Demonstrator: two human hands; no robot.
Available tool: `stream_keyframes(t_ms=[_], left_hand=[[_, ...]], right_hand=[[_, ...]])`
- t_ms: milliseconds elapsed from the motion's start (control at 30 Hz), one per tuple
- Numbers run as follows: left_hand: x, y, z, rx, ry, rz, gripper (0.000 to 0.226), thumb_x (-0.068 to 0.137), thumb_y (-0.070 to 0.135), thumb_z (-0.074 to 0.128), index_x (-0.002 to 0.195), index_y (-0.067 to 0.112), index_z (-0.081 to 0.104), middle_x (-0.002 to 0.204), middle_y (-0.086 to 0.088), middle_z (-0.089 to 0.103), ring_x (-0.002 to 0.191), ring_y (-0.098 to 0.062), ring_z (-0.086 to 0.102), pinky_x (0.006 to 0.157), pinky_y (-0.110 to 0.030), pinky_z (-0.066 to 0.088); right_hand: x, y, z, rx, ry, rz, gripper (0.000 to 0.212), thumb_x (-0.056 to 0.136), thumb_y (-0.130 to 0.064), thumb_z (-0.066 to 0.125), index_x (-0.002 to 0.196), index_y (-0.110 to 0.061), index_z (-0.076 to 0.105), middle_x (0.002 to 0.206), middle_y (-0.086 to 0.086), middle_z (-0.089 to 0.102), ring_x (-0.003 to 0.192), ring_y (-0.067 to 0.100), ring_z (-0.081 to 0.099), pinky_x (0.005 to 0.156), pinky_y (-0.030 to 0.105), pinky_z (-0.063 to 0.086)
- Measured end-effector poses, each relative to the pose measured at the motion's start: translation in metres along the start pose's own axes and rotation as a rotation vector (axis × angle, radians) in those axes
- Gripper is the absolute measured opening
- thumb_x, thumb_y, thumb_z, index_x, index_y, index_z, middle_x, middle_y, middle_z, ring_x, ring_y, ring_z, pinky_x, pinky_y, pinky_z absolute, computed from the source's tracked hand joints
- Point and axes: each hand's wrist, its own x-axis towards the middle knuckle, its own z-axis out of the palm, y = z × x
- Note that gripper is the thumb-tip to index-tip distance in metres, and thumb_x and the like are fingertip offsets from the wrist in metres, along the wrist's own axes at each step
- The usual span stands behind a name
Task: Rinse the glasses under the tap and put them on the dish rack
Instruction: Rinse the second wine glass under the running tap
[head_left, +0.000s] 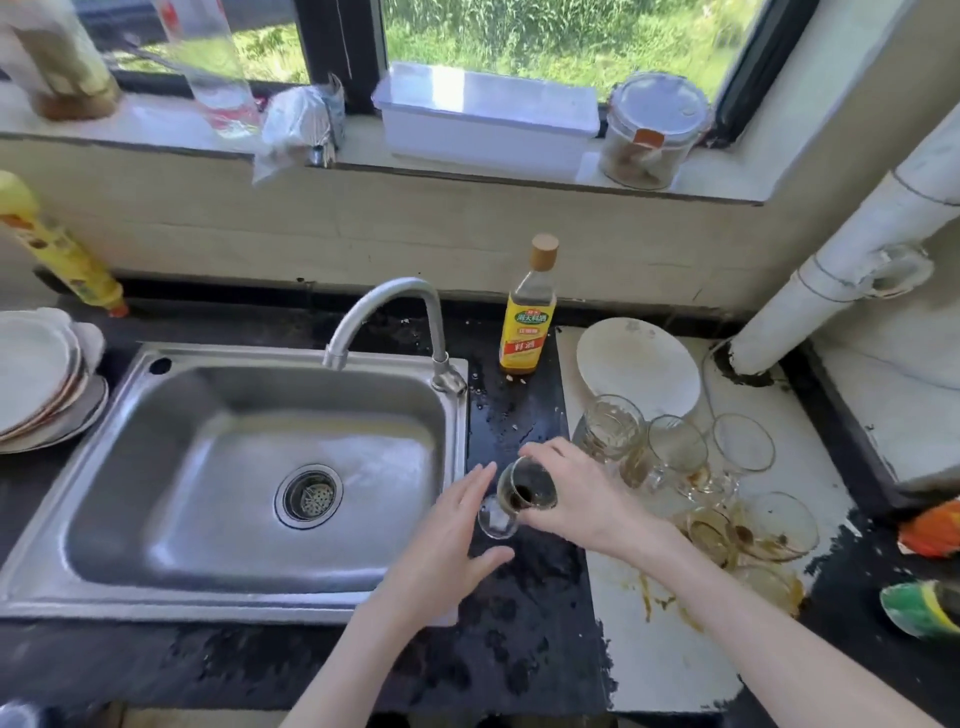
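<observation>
At nine o'clock on the dark counter sits a stack of dirty plates (36, 379), with a yellow bottle (62, 254) leaning behind it at ten. Next comes the steel sink (218, 467), its drain dead centre and the curved tap (384, 317) arching over from twelve o'clock; no water shows running. Just past the sink's right rim, the person's left hand (447, 540) hovers with fingers straight and spread, gripping nothing, its fingertips close to a stemmed glass (524, 491). That glass is tipped on its side above the wet counter, mouth facing the viewer, dark liquid inside; the right hand (582, 493) is wrapped around its bowl from the three o'clock side. Behind, at twelve, stands a yellow-labelled cooking-wine bottle (527, 322). Farther right, on a white board (665, 649) smeared with brown stains, a white plate (639, 374) lies at one o'clock and more dirty glasses (675, 447) cluster at three, some upright, some toppled.
</observation>
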Motion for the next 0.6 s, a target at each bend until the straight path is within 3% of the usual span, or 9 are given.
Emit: stream_keyframes(t_ms=[100,167,267,433,533,600], left_hand=[[0.002,-0.018,-0.025,-0.190,0.072,-0.043,0.079,0.082,0.030,0.069,0.142,0.029,0.017,0.135,0.025,0.027,0.125,0.010,0.027,0.099,0.002,0.015],[0.002,-0.037,-0.040,-0.251,0.136,-0.054,0.070,0.081,0.024,0.070,0.130,0.036,0.022,0.122,0.030,0.031,0.107,0.019,0.036,0.091,0.004,0.022],[0.003,-0.073,-0.063,-0.279,0.156,-0.067,0.062,0.081,0.021,0.070,0.120,0.044,0.028,0.118,0.032,0.036,0.106,0.022,0.040,0.088,0.002,0.030],[0.012,-0.122,-0.087,-0.426,0.132,-0.149,0.060,0.077,0.015,0.074,0.123,0.026,0.038,0.117,0.004,0.051,0.094,0.005,0.057,0.082,-0.007,0.043],[0.020,-0.148,-0.095,-0.541,0.168,-0.220,0.057,0.075,0.011,0.074,0.117,0.030,0.042,0.112,-0.001,0.054,0.085,0.000,0.062,0.083,-0.017,0.049],[0.022,-0.162,-0.097,-0.582,0.192,-0.258,0.056,0.074,0.010,0.075,0.111,0.036,0.043,0.107,0.001,0.055,0.080,0.003,0.062,0.081,-0.019,0.050]], right_hand=[[0.024,-0.034,0.014,0.159,0.006,-0.024,0.061,0.078,-0.034,0.071,0.132,-0.019,0.045,0.118,-0.001,0.048,0.112,0.015,0.049,0.096,0.029,0.041],[0.040,-0.055,0.024,0.254,0.003,0.007,0.065,0.077,-0.033,0.072,0.134,-0.020,0.044,0.116,-0.005,0.047,0.109,0.010,0.049,0.096,0.025,0.040],[0.065,-0.080,0.042,0.383,-0.015,0.060,0.069,0.075,-0.030,0.074,0.136,-0.020,0.043,0.117,-0.007,0.047,0.108,0.008,0.047,0.096,0.022,0.040],[0.109,-0.095,0.065,0.518,-0.074,0.138,0.068,0.084,-0.041,0.065,0.143,-0.026,0.035,0.132,-0.006,0.048,0.116,0.006,0.047,0.102,0.025,0.039],[0.139,-0.080,0.068,0.502,0.127,0.232,0.064,0.090,-0.041,0.055,0.145,-0.021,0.030,0.144,-0.001,0.040,0.130,0.011,0.039,0.110,0.033,0.032],[0.156,-0.067,0.067,0.422,0.274,0.326,0.062,0.093,-0.035,0.052,0.146,-0.014,0.026,0.149,0.005,0.032,0.136,0.016,0.032,0.112,0.028,0.024]])
